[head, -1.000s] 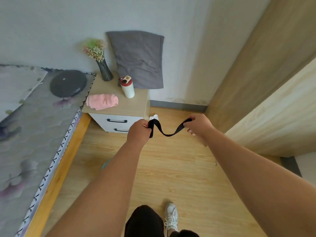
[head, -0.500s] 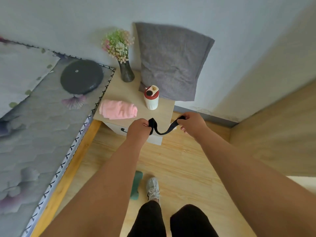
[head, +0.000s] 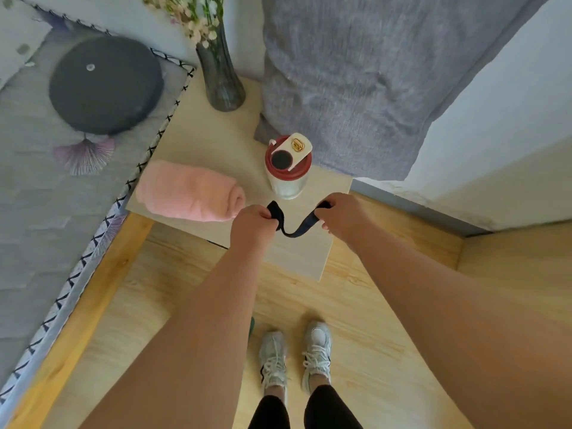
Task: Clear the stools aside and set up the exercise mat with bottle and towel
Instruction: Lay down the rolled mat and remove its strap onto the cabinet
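At the far left runs the bed (head: 46, 212), with a dark round cushion (head: 105, 85) lying on its mattress. Next to it stands a bedside unit whose tabletop (head: 201, 134) carries a glass vase (head: 221, 85) of flowers at the back. The rolled pink towel (head: 185, 191) lies along its near left edge. The bottle (head: 288, 168), capped in red and white, stands upright further right, just in front of a grey pillow (head: 356, 82) leaning on the wall. Towel and bottle sit within easy reach and have not yet been carried to any mat.

Above the tabletop's front edge, the left hand (head: 253, 222) has its fingers curled tight round one end of a black strap (head: 292, 226). The right hand (head: 343, 215) grips the other end, so the strap sags slack between them. It is probably the mat's tie, gathered to be put down. A green sliver (head: 251, 327) on the floor (head: 123, 305) beside the left forearm may be the mat, though too little shows to be sure.

No brand, label or writing is legible anywhere.
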### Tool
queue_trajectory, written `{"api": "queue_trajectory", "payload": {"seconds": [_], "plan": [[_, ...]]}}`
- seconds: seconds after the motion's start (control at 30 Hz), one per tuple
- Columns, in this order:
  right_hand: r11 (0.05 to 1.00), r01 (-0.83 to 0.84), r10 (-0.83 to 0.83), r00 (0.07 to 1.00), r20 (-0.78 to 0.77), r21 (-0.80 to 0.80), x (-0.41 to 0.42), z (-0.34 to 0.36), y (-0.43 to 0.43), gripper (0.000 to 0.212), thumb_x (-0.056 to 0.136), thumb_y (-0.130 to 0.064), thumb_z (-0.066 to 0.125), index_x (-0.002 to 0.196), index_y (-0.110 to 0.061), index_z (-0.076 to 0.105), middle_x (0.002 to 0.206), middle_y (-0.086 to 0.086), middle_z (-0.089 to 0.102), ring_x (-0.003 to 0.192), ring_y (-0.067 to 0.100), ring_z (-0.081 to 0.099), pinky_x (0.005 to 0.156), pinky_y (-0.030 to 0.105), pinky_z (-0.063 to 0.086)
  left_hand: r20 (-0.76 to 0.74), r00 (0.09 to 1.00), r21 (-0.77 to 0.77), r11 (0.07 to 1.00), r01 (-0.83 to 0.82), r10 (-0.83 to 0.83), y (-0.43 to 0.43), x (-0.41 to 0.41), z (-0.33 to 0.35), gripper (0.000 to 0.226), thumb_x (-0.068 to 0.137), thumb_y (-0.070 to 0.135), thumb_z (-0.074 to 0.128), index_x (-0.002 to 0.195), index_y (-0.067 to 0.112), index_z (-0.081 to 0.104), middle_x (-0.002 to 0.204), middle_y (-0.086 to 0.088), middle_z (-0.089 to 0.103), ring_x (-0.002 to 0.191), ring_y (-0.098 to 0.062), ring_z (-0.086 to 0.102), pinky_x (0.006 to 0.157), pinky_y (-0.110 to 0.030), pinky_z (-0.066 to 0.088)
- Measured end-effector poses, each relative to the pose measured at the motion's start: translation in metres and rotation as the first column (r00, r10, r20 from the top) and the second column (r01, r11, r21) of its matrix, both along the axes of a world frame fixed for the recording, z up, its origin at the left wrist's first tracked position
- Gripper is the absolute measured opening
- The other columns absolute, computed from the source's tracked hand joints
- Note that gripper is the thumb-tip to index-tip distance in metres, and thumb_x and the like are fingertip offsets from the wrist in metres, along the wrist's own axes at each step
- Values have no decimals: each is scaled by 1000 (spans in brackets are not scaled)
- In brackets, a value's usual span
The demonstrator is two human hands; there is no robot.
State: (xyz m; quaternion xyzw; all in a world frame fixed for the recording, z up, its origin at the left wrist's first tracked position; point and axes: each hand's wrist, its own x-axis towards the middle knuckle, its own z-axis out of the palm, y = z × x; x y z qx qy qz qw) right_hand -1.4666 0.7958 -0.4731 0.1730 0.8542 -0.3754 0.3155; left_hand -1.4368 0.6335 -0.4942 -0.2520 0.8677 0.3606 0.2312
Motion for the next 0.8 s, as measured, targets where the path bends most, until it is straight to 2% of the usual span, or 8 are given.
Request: {"api": "queue_trajectory", "payload": {"seconds": [0.1,0.17,0.27,0.37,0.47,0.53,0.67,0.8], "plan": [[998,47,-45,998,52,-34,-12,-25,-1,37,90,-10,53,126,-11,56,112,19,65,93,35,65,82,44,57,-5,1000,-5,1000,-19,19,1,-6,-16,26,79,3,53,59,16,45,54,1,41,50,-17,35,46,-27,24],[996,79,-76,994,75,-38,-15,-33,0,50,91,-10,51,140,-18,45,122,17,59,86,28,61,68,33,53,-21,999,-41,998,-38,37,0,-5,-19,10,86,10,54,81,17,59,68,2,55,62,-18,52,51,-26,32],[995,96,-95,995,35,-17,-14,-33,10,55,92,-6,45,143,-22,40,131,11,53,82,20,54,58,26,44,-48,997,-77,995,-64,61,3,2,-13,23,91,10,51,111,15,61,96,3,60,91,-22,62,64,-26,40],[993,114,-112,993,46,-42,-12,-22,24,55,93,-4,45,144,-23,40,137,8,49,89,18,53,66,25,45,-72,989,-118,984,-134,126,11,7,1,39,89,5,48,125,18,55,123,-4,55,92,-22,59,74,-35,49],[990,129,-126,990,63,-54,-9,-3,37,49,94,-5,47,140,-21,46,128,7,56,87,18,56,72,27,48,-23,992,-110,986,-125,123,21,9,18,47,89,3,46,133,18,50,133,-7,52,102,-26,60,86,-41,52],[989,140,-137,989,49,-54,-2,16,47,44,94,-5,49,136,-18,50,122,5,58,88,19,57,76,29,49,-16,998,-86,994,-64,63,32,10,34,47,89,2,45,133,17,50,131,-7,54,106,-25,60,87,-38,52],[989,144,-143,989,23,-39,18,57,68,36,94,-7,50,129,-13,56,125,10,59,109,28,59,91,37,51,-5,984,-129,976,175,-177,58,10,66,40,90,4,44,126,15,56,124,-6,55,101,-24,60,75,-29,46],[960,273,-274,962,-4,-56,53,97,91,38,93,-10,53,131,-14,56,123,9,60,94,21,57,73,27,44,22,940,-123,932,340,-340,86,22,100,43,93,9,44,133,21,52,124,-4,56,104,-23,61,80,-31,50]]}}
